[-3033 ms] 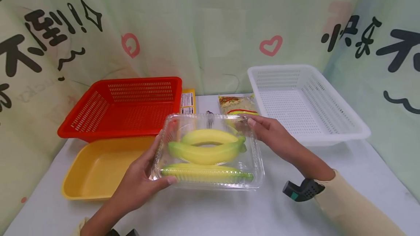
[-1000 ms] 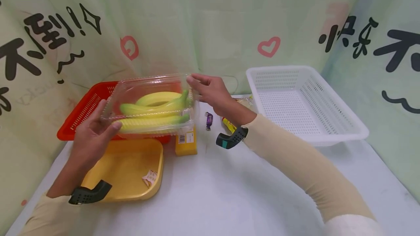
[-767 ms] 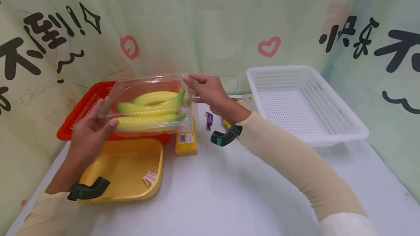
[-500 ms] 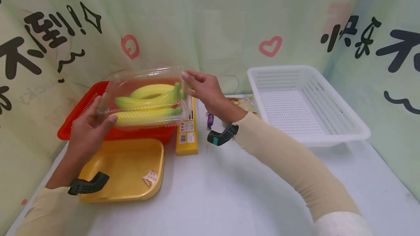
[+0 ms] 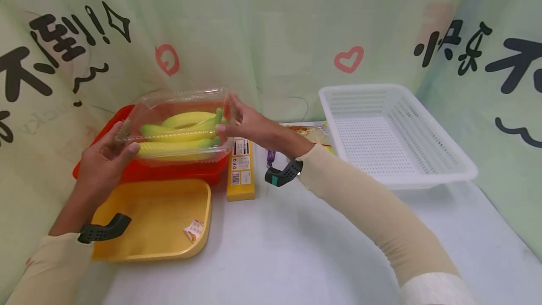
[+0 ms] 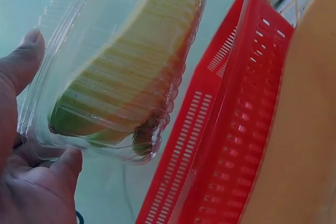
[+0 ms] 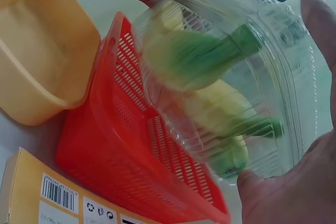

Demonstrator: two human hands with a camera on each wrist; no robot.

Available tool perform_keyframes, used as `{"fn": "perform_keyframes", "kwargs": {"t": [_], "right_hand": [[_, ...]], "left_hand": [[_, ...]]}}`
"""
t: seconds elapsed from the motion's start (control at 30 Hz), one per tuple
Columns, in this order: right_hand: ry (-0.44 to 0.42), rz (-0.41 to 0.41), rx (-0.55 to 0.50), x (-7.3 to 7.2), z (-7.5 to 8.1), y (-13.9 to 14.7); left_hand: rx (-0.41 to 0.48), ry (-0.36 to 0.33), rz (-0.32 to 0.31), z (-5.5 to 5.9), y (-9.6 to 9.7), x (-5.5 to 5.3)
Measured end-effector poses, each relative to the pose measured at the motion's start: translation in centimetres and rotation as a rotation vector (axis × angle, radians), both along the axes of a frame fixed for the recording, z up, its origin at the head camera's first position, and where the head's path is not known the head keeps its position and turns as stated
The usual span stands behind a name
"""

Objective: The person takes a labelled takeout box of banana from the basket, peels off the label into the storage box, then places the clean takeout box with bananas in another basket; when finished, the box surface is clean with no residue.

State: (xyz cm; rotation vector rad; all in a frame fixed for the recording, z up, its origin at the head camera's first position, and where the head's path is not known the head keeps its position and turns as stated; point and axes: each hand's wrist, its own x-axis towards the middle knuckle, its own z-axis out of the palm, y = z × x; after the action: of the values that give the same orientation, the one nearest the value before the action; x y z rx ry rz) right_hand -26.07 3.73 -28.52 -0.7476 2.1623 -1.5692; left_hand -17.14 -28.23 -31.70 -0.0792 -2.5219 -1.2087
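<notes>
A clear plastic container (image 5: 178,152) with yellow, green-ended bananas (image 5: 182,132) inside is held in both hands above the red basket (image 5: 169,173). My left hand (image 5: 99,156) grips its left end, thumb on the near side and fingers at the end behind. At the right end, my right hand (image 5: 250,124) holds the container with thumb and fingers spread across the corner. In the right wrist view, the thumb and a finger of that hand (image 7: 296,192) reach along the container's side. The left wrist view shows a banana (image 6: 131,61) through the ridged plastic.
A yellow tub (image 5: 156,220) with a small wrapped packet (image 5: 194,230) stands in front of the red basket. Beside it lies a yellow box (image 5: 241,173). A purple-wrapped candy (image 5: 271,157) and a food bag (image 5: 309,131) are partly behind my right arm. A white basket (image 5: 381,140) stands right.
Both hands have carried the container from the table's middle leftward and away, over the red basket. My right hand has shifted from the far corner to a wider hold on the right end.
</notes>
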Motion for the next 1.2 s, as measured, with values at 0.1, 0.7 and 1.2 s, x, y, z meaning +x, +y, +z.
{"fn": "perform_keyframes", "kwargs": {"t": [0.1,0.7,1.2], "right_hand": [[-0.020,0.044,-0.008,-0.2,-0.3,-0.1],[-0.028,0.007,0.064,-0.7,-2.1,-2.2],[-0.034,-0.032,0.040,-0.9,-3.3,-3.5]], "left_hand": [[0.002,-0.006,-0.012,-0.1,-0.3,-0.2],[0.046,-0.079,-0.016,-1.0,-2.1,-1.0],[-0.002,-0.154,0.031,-1.8,-2.8,-2.1]]}}
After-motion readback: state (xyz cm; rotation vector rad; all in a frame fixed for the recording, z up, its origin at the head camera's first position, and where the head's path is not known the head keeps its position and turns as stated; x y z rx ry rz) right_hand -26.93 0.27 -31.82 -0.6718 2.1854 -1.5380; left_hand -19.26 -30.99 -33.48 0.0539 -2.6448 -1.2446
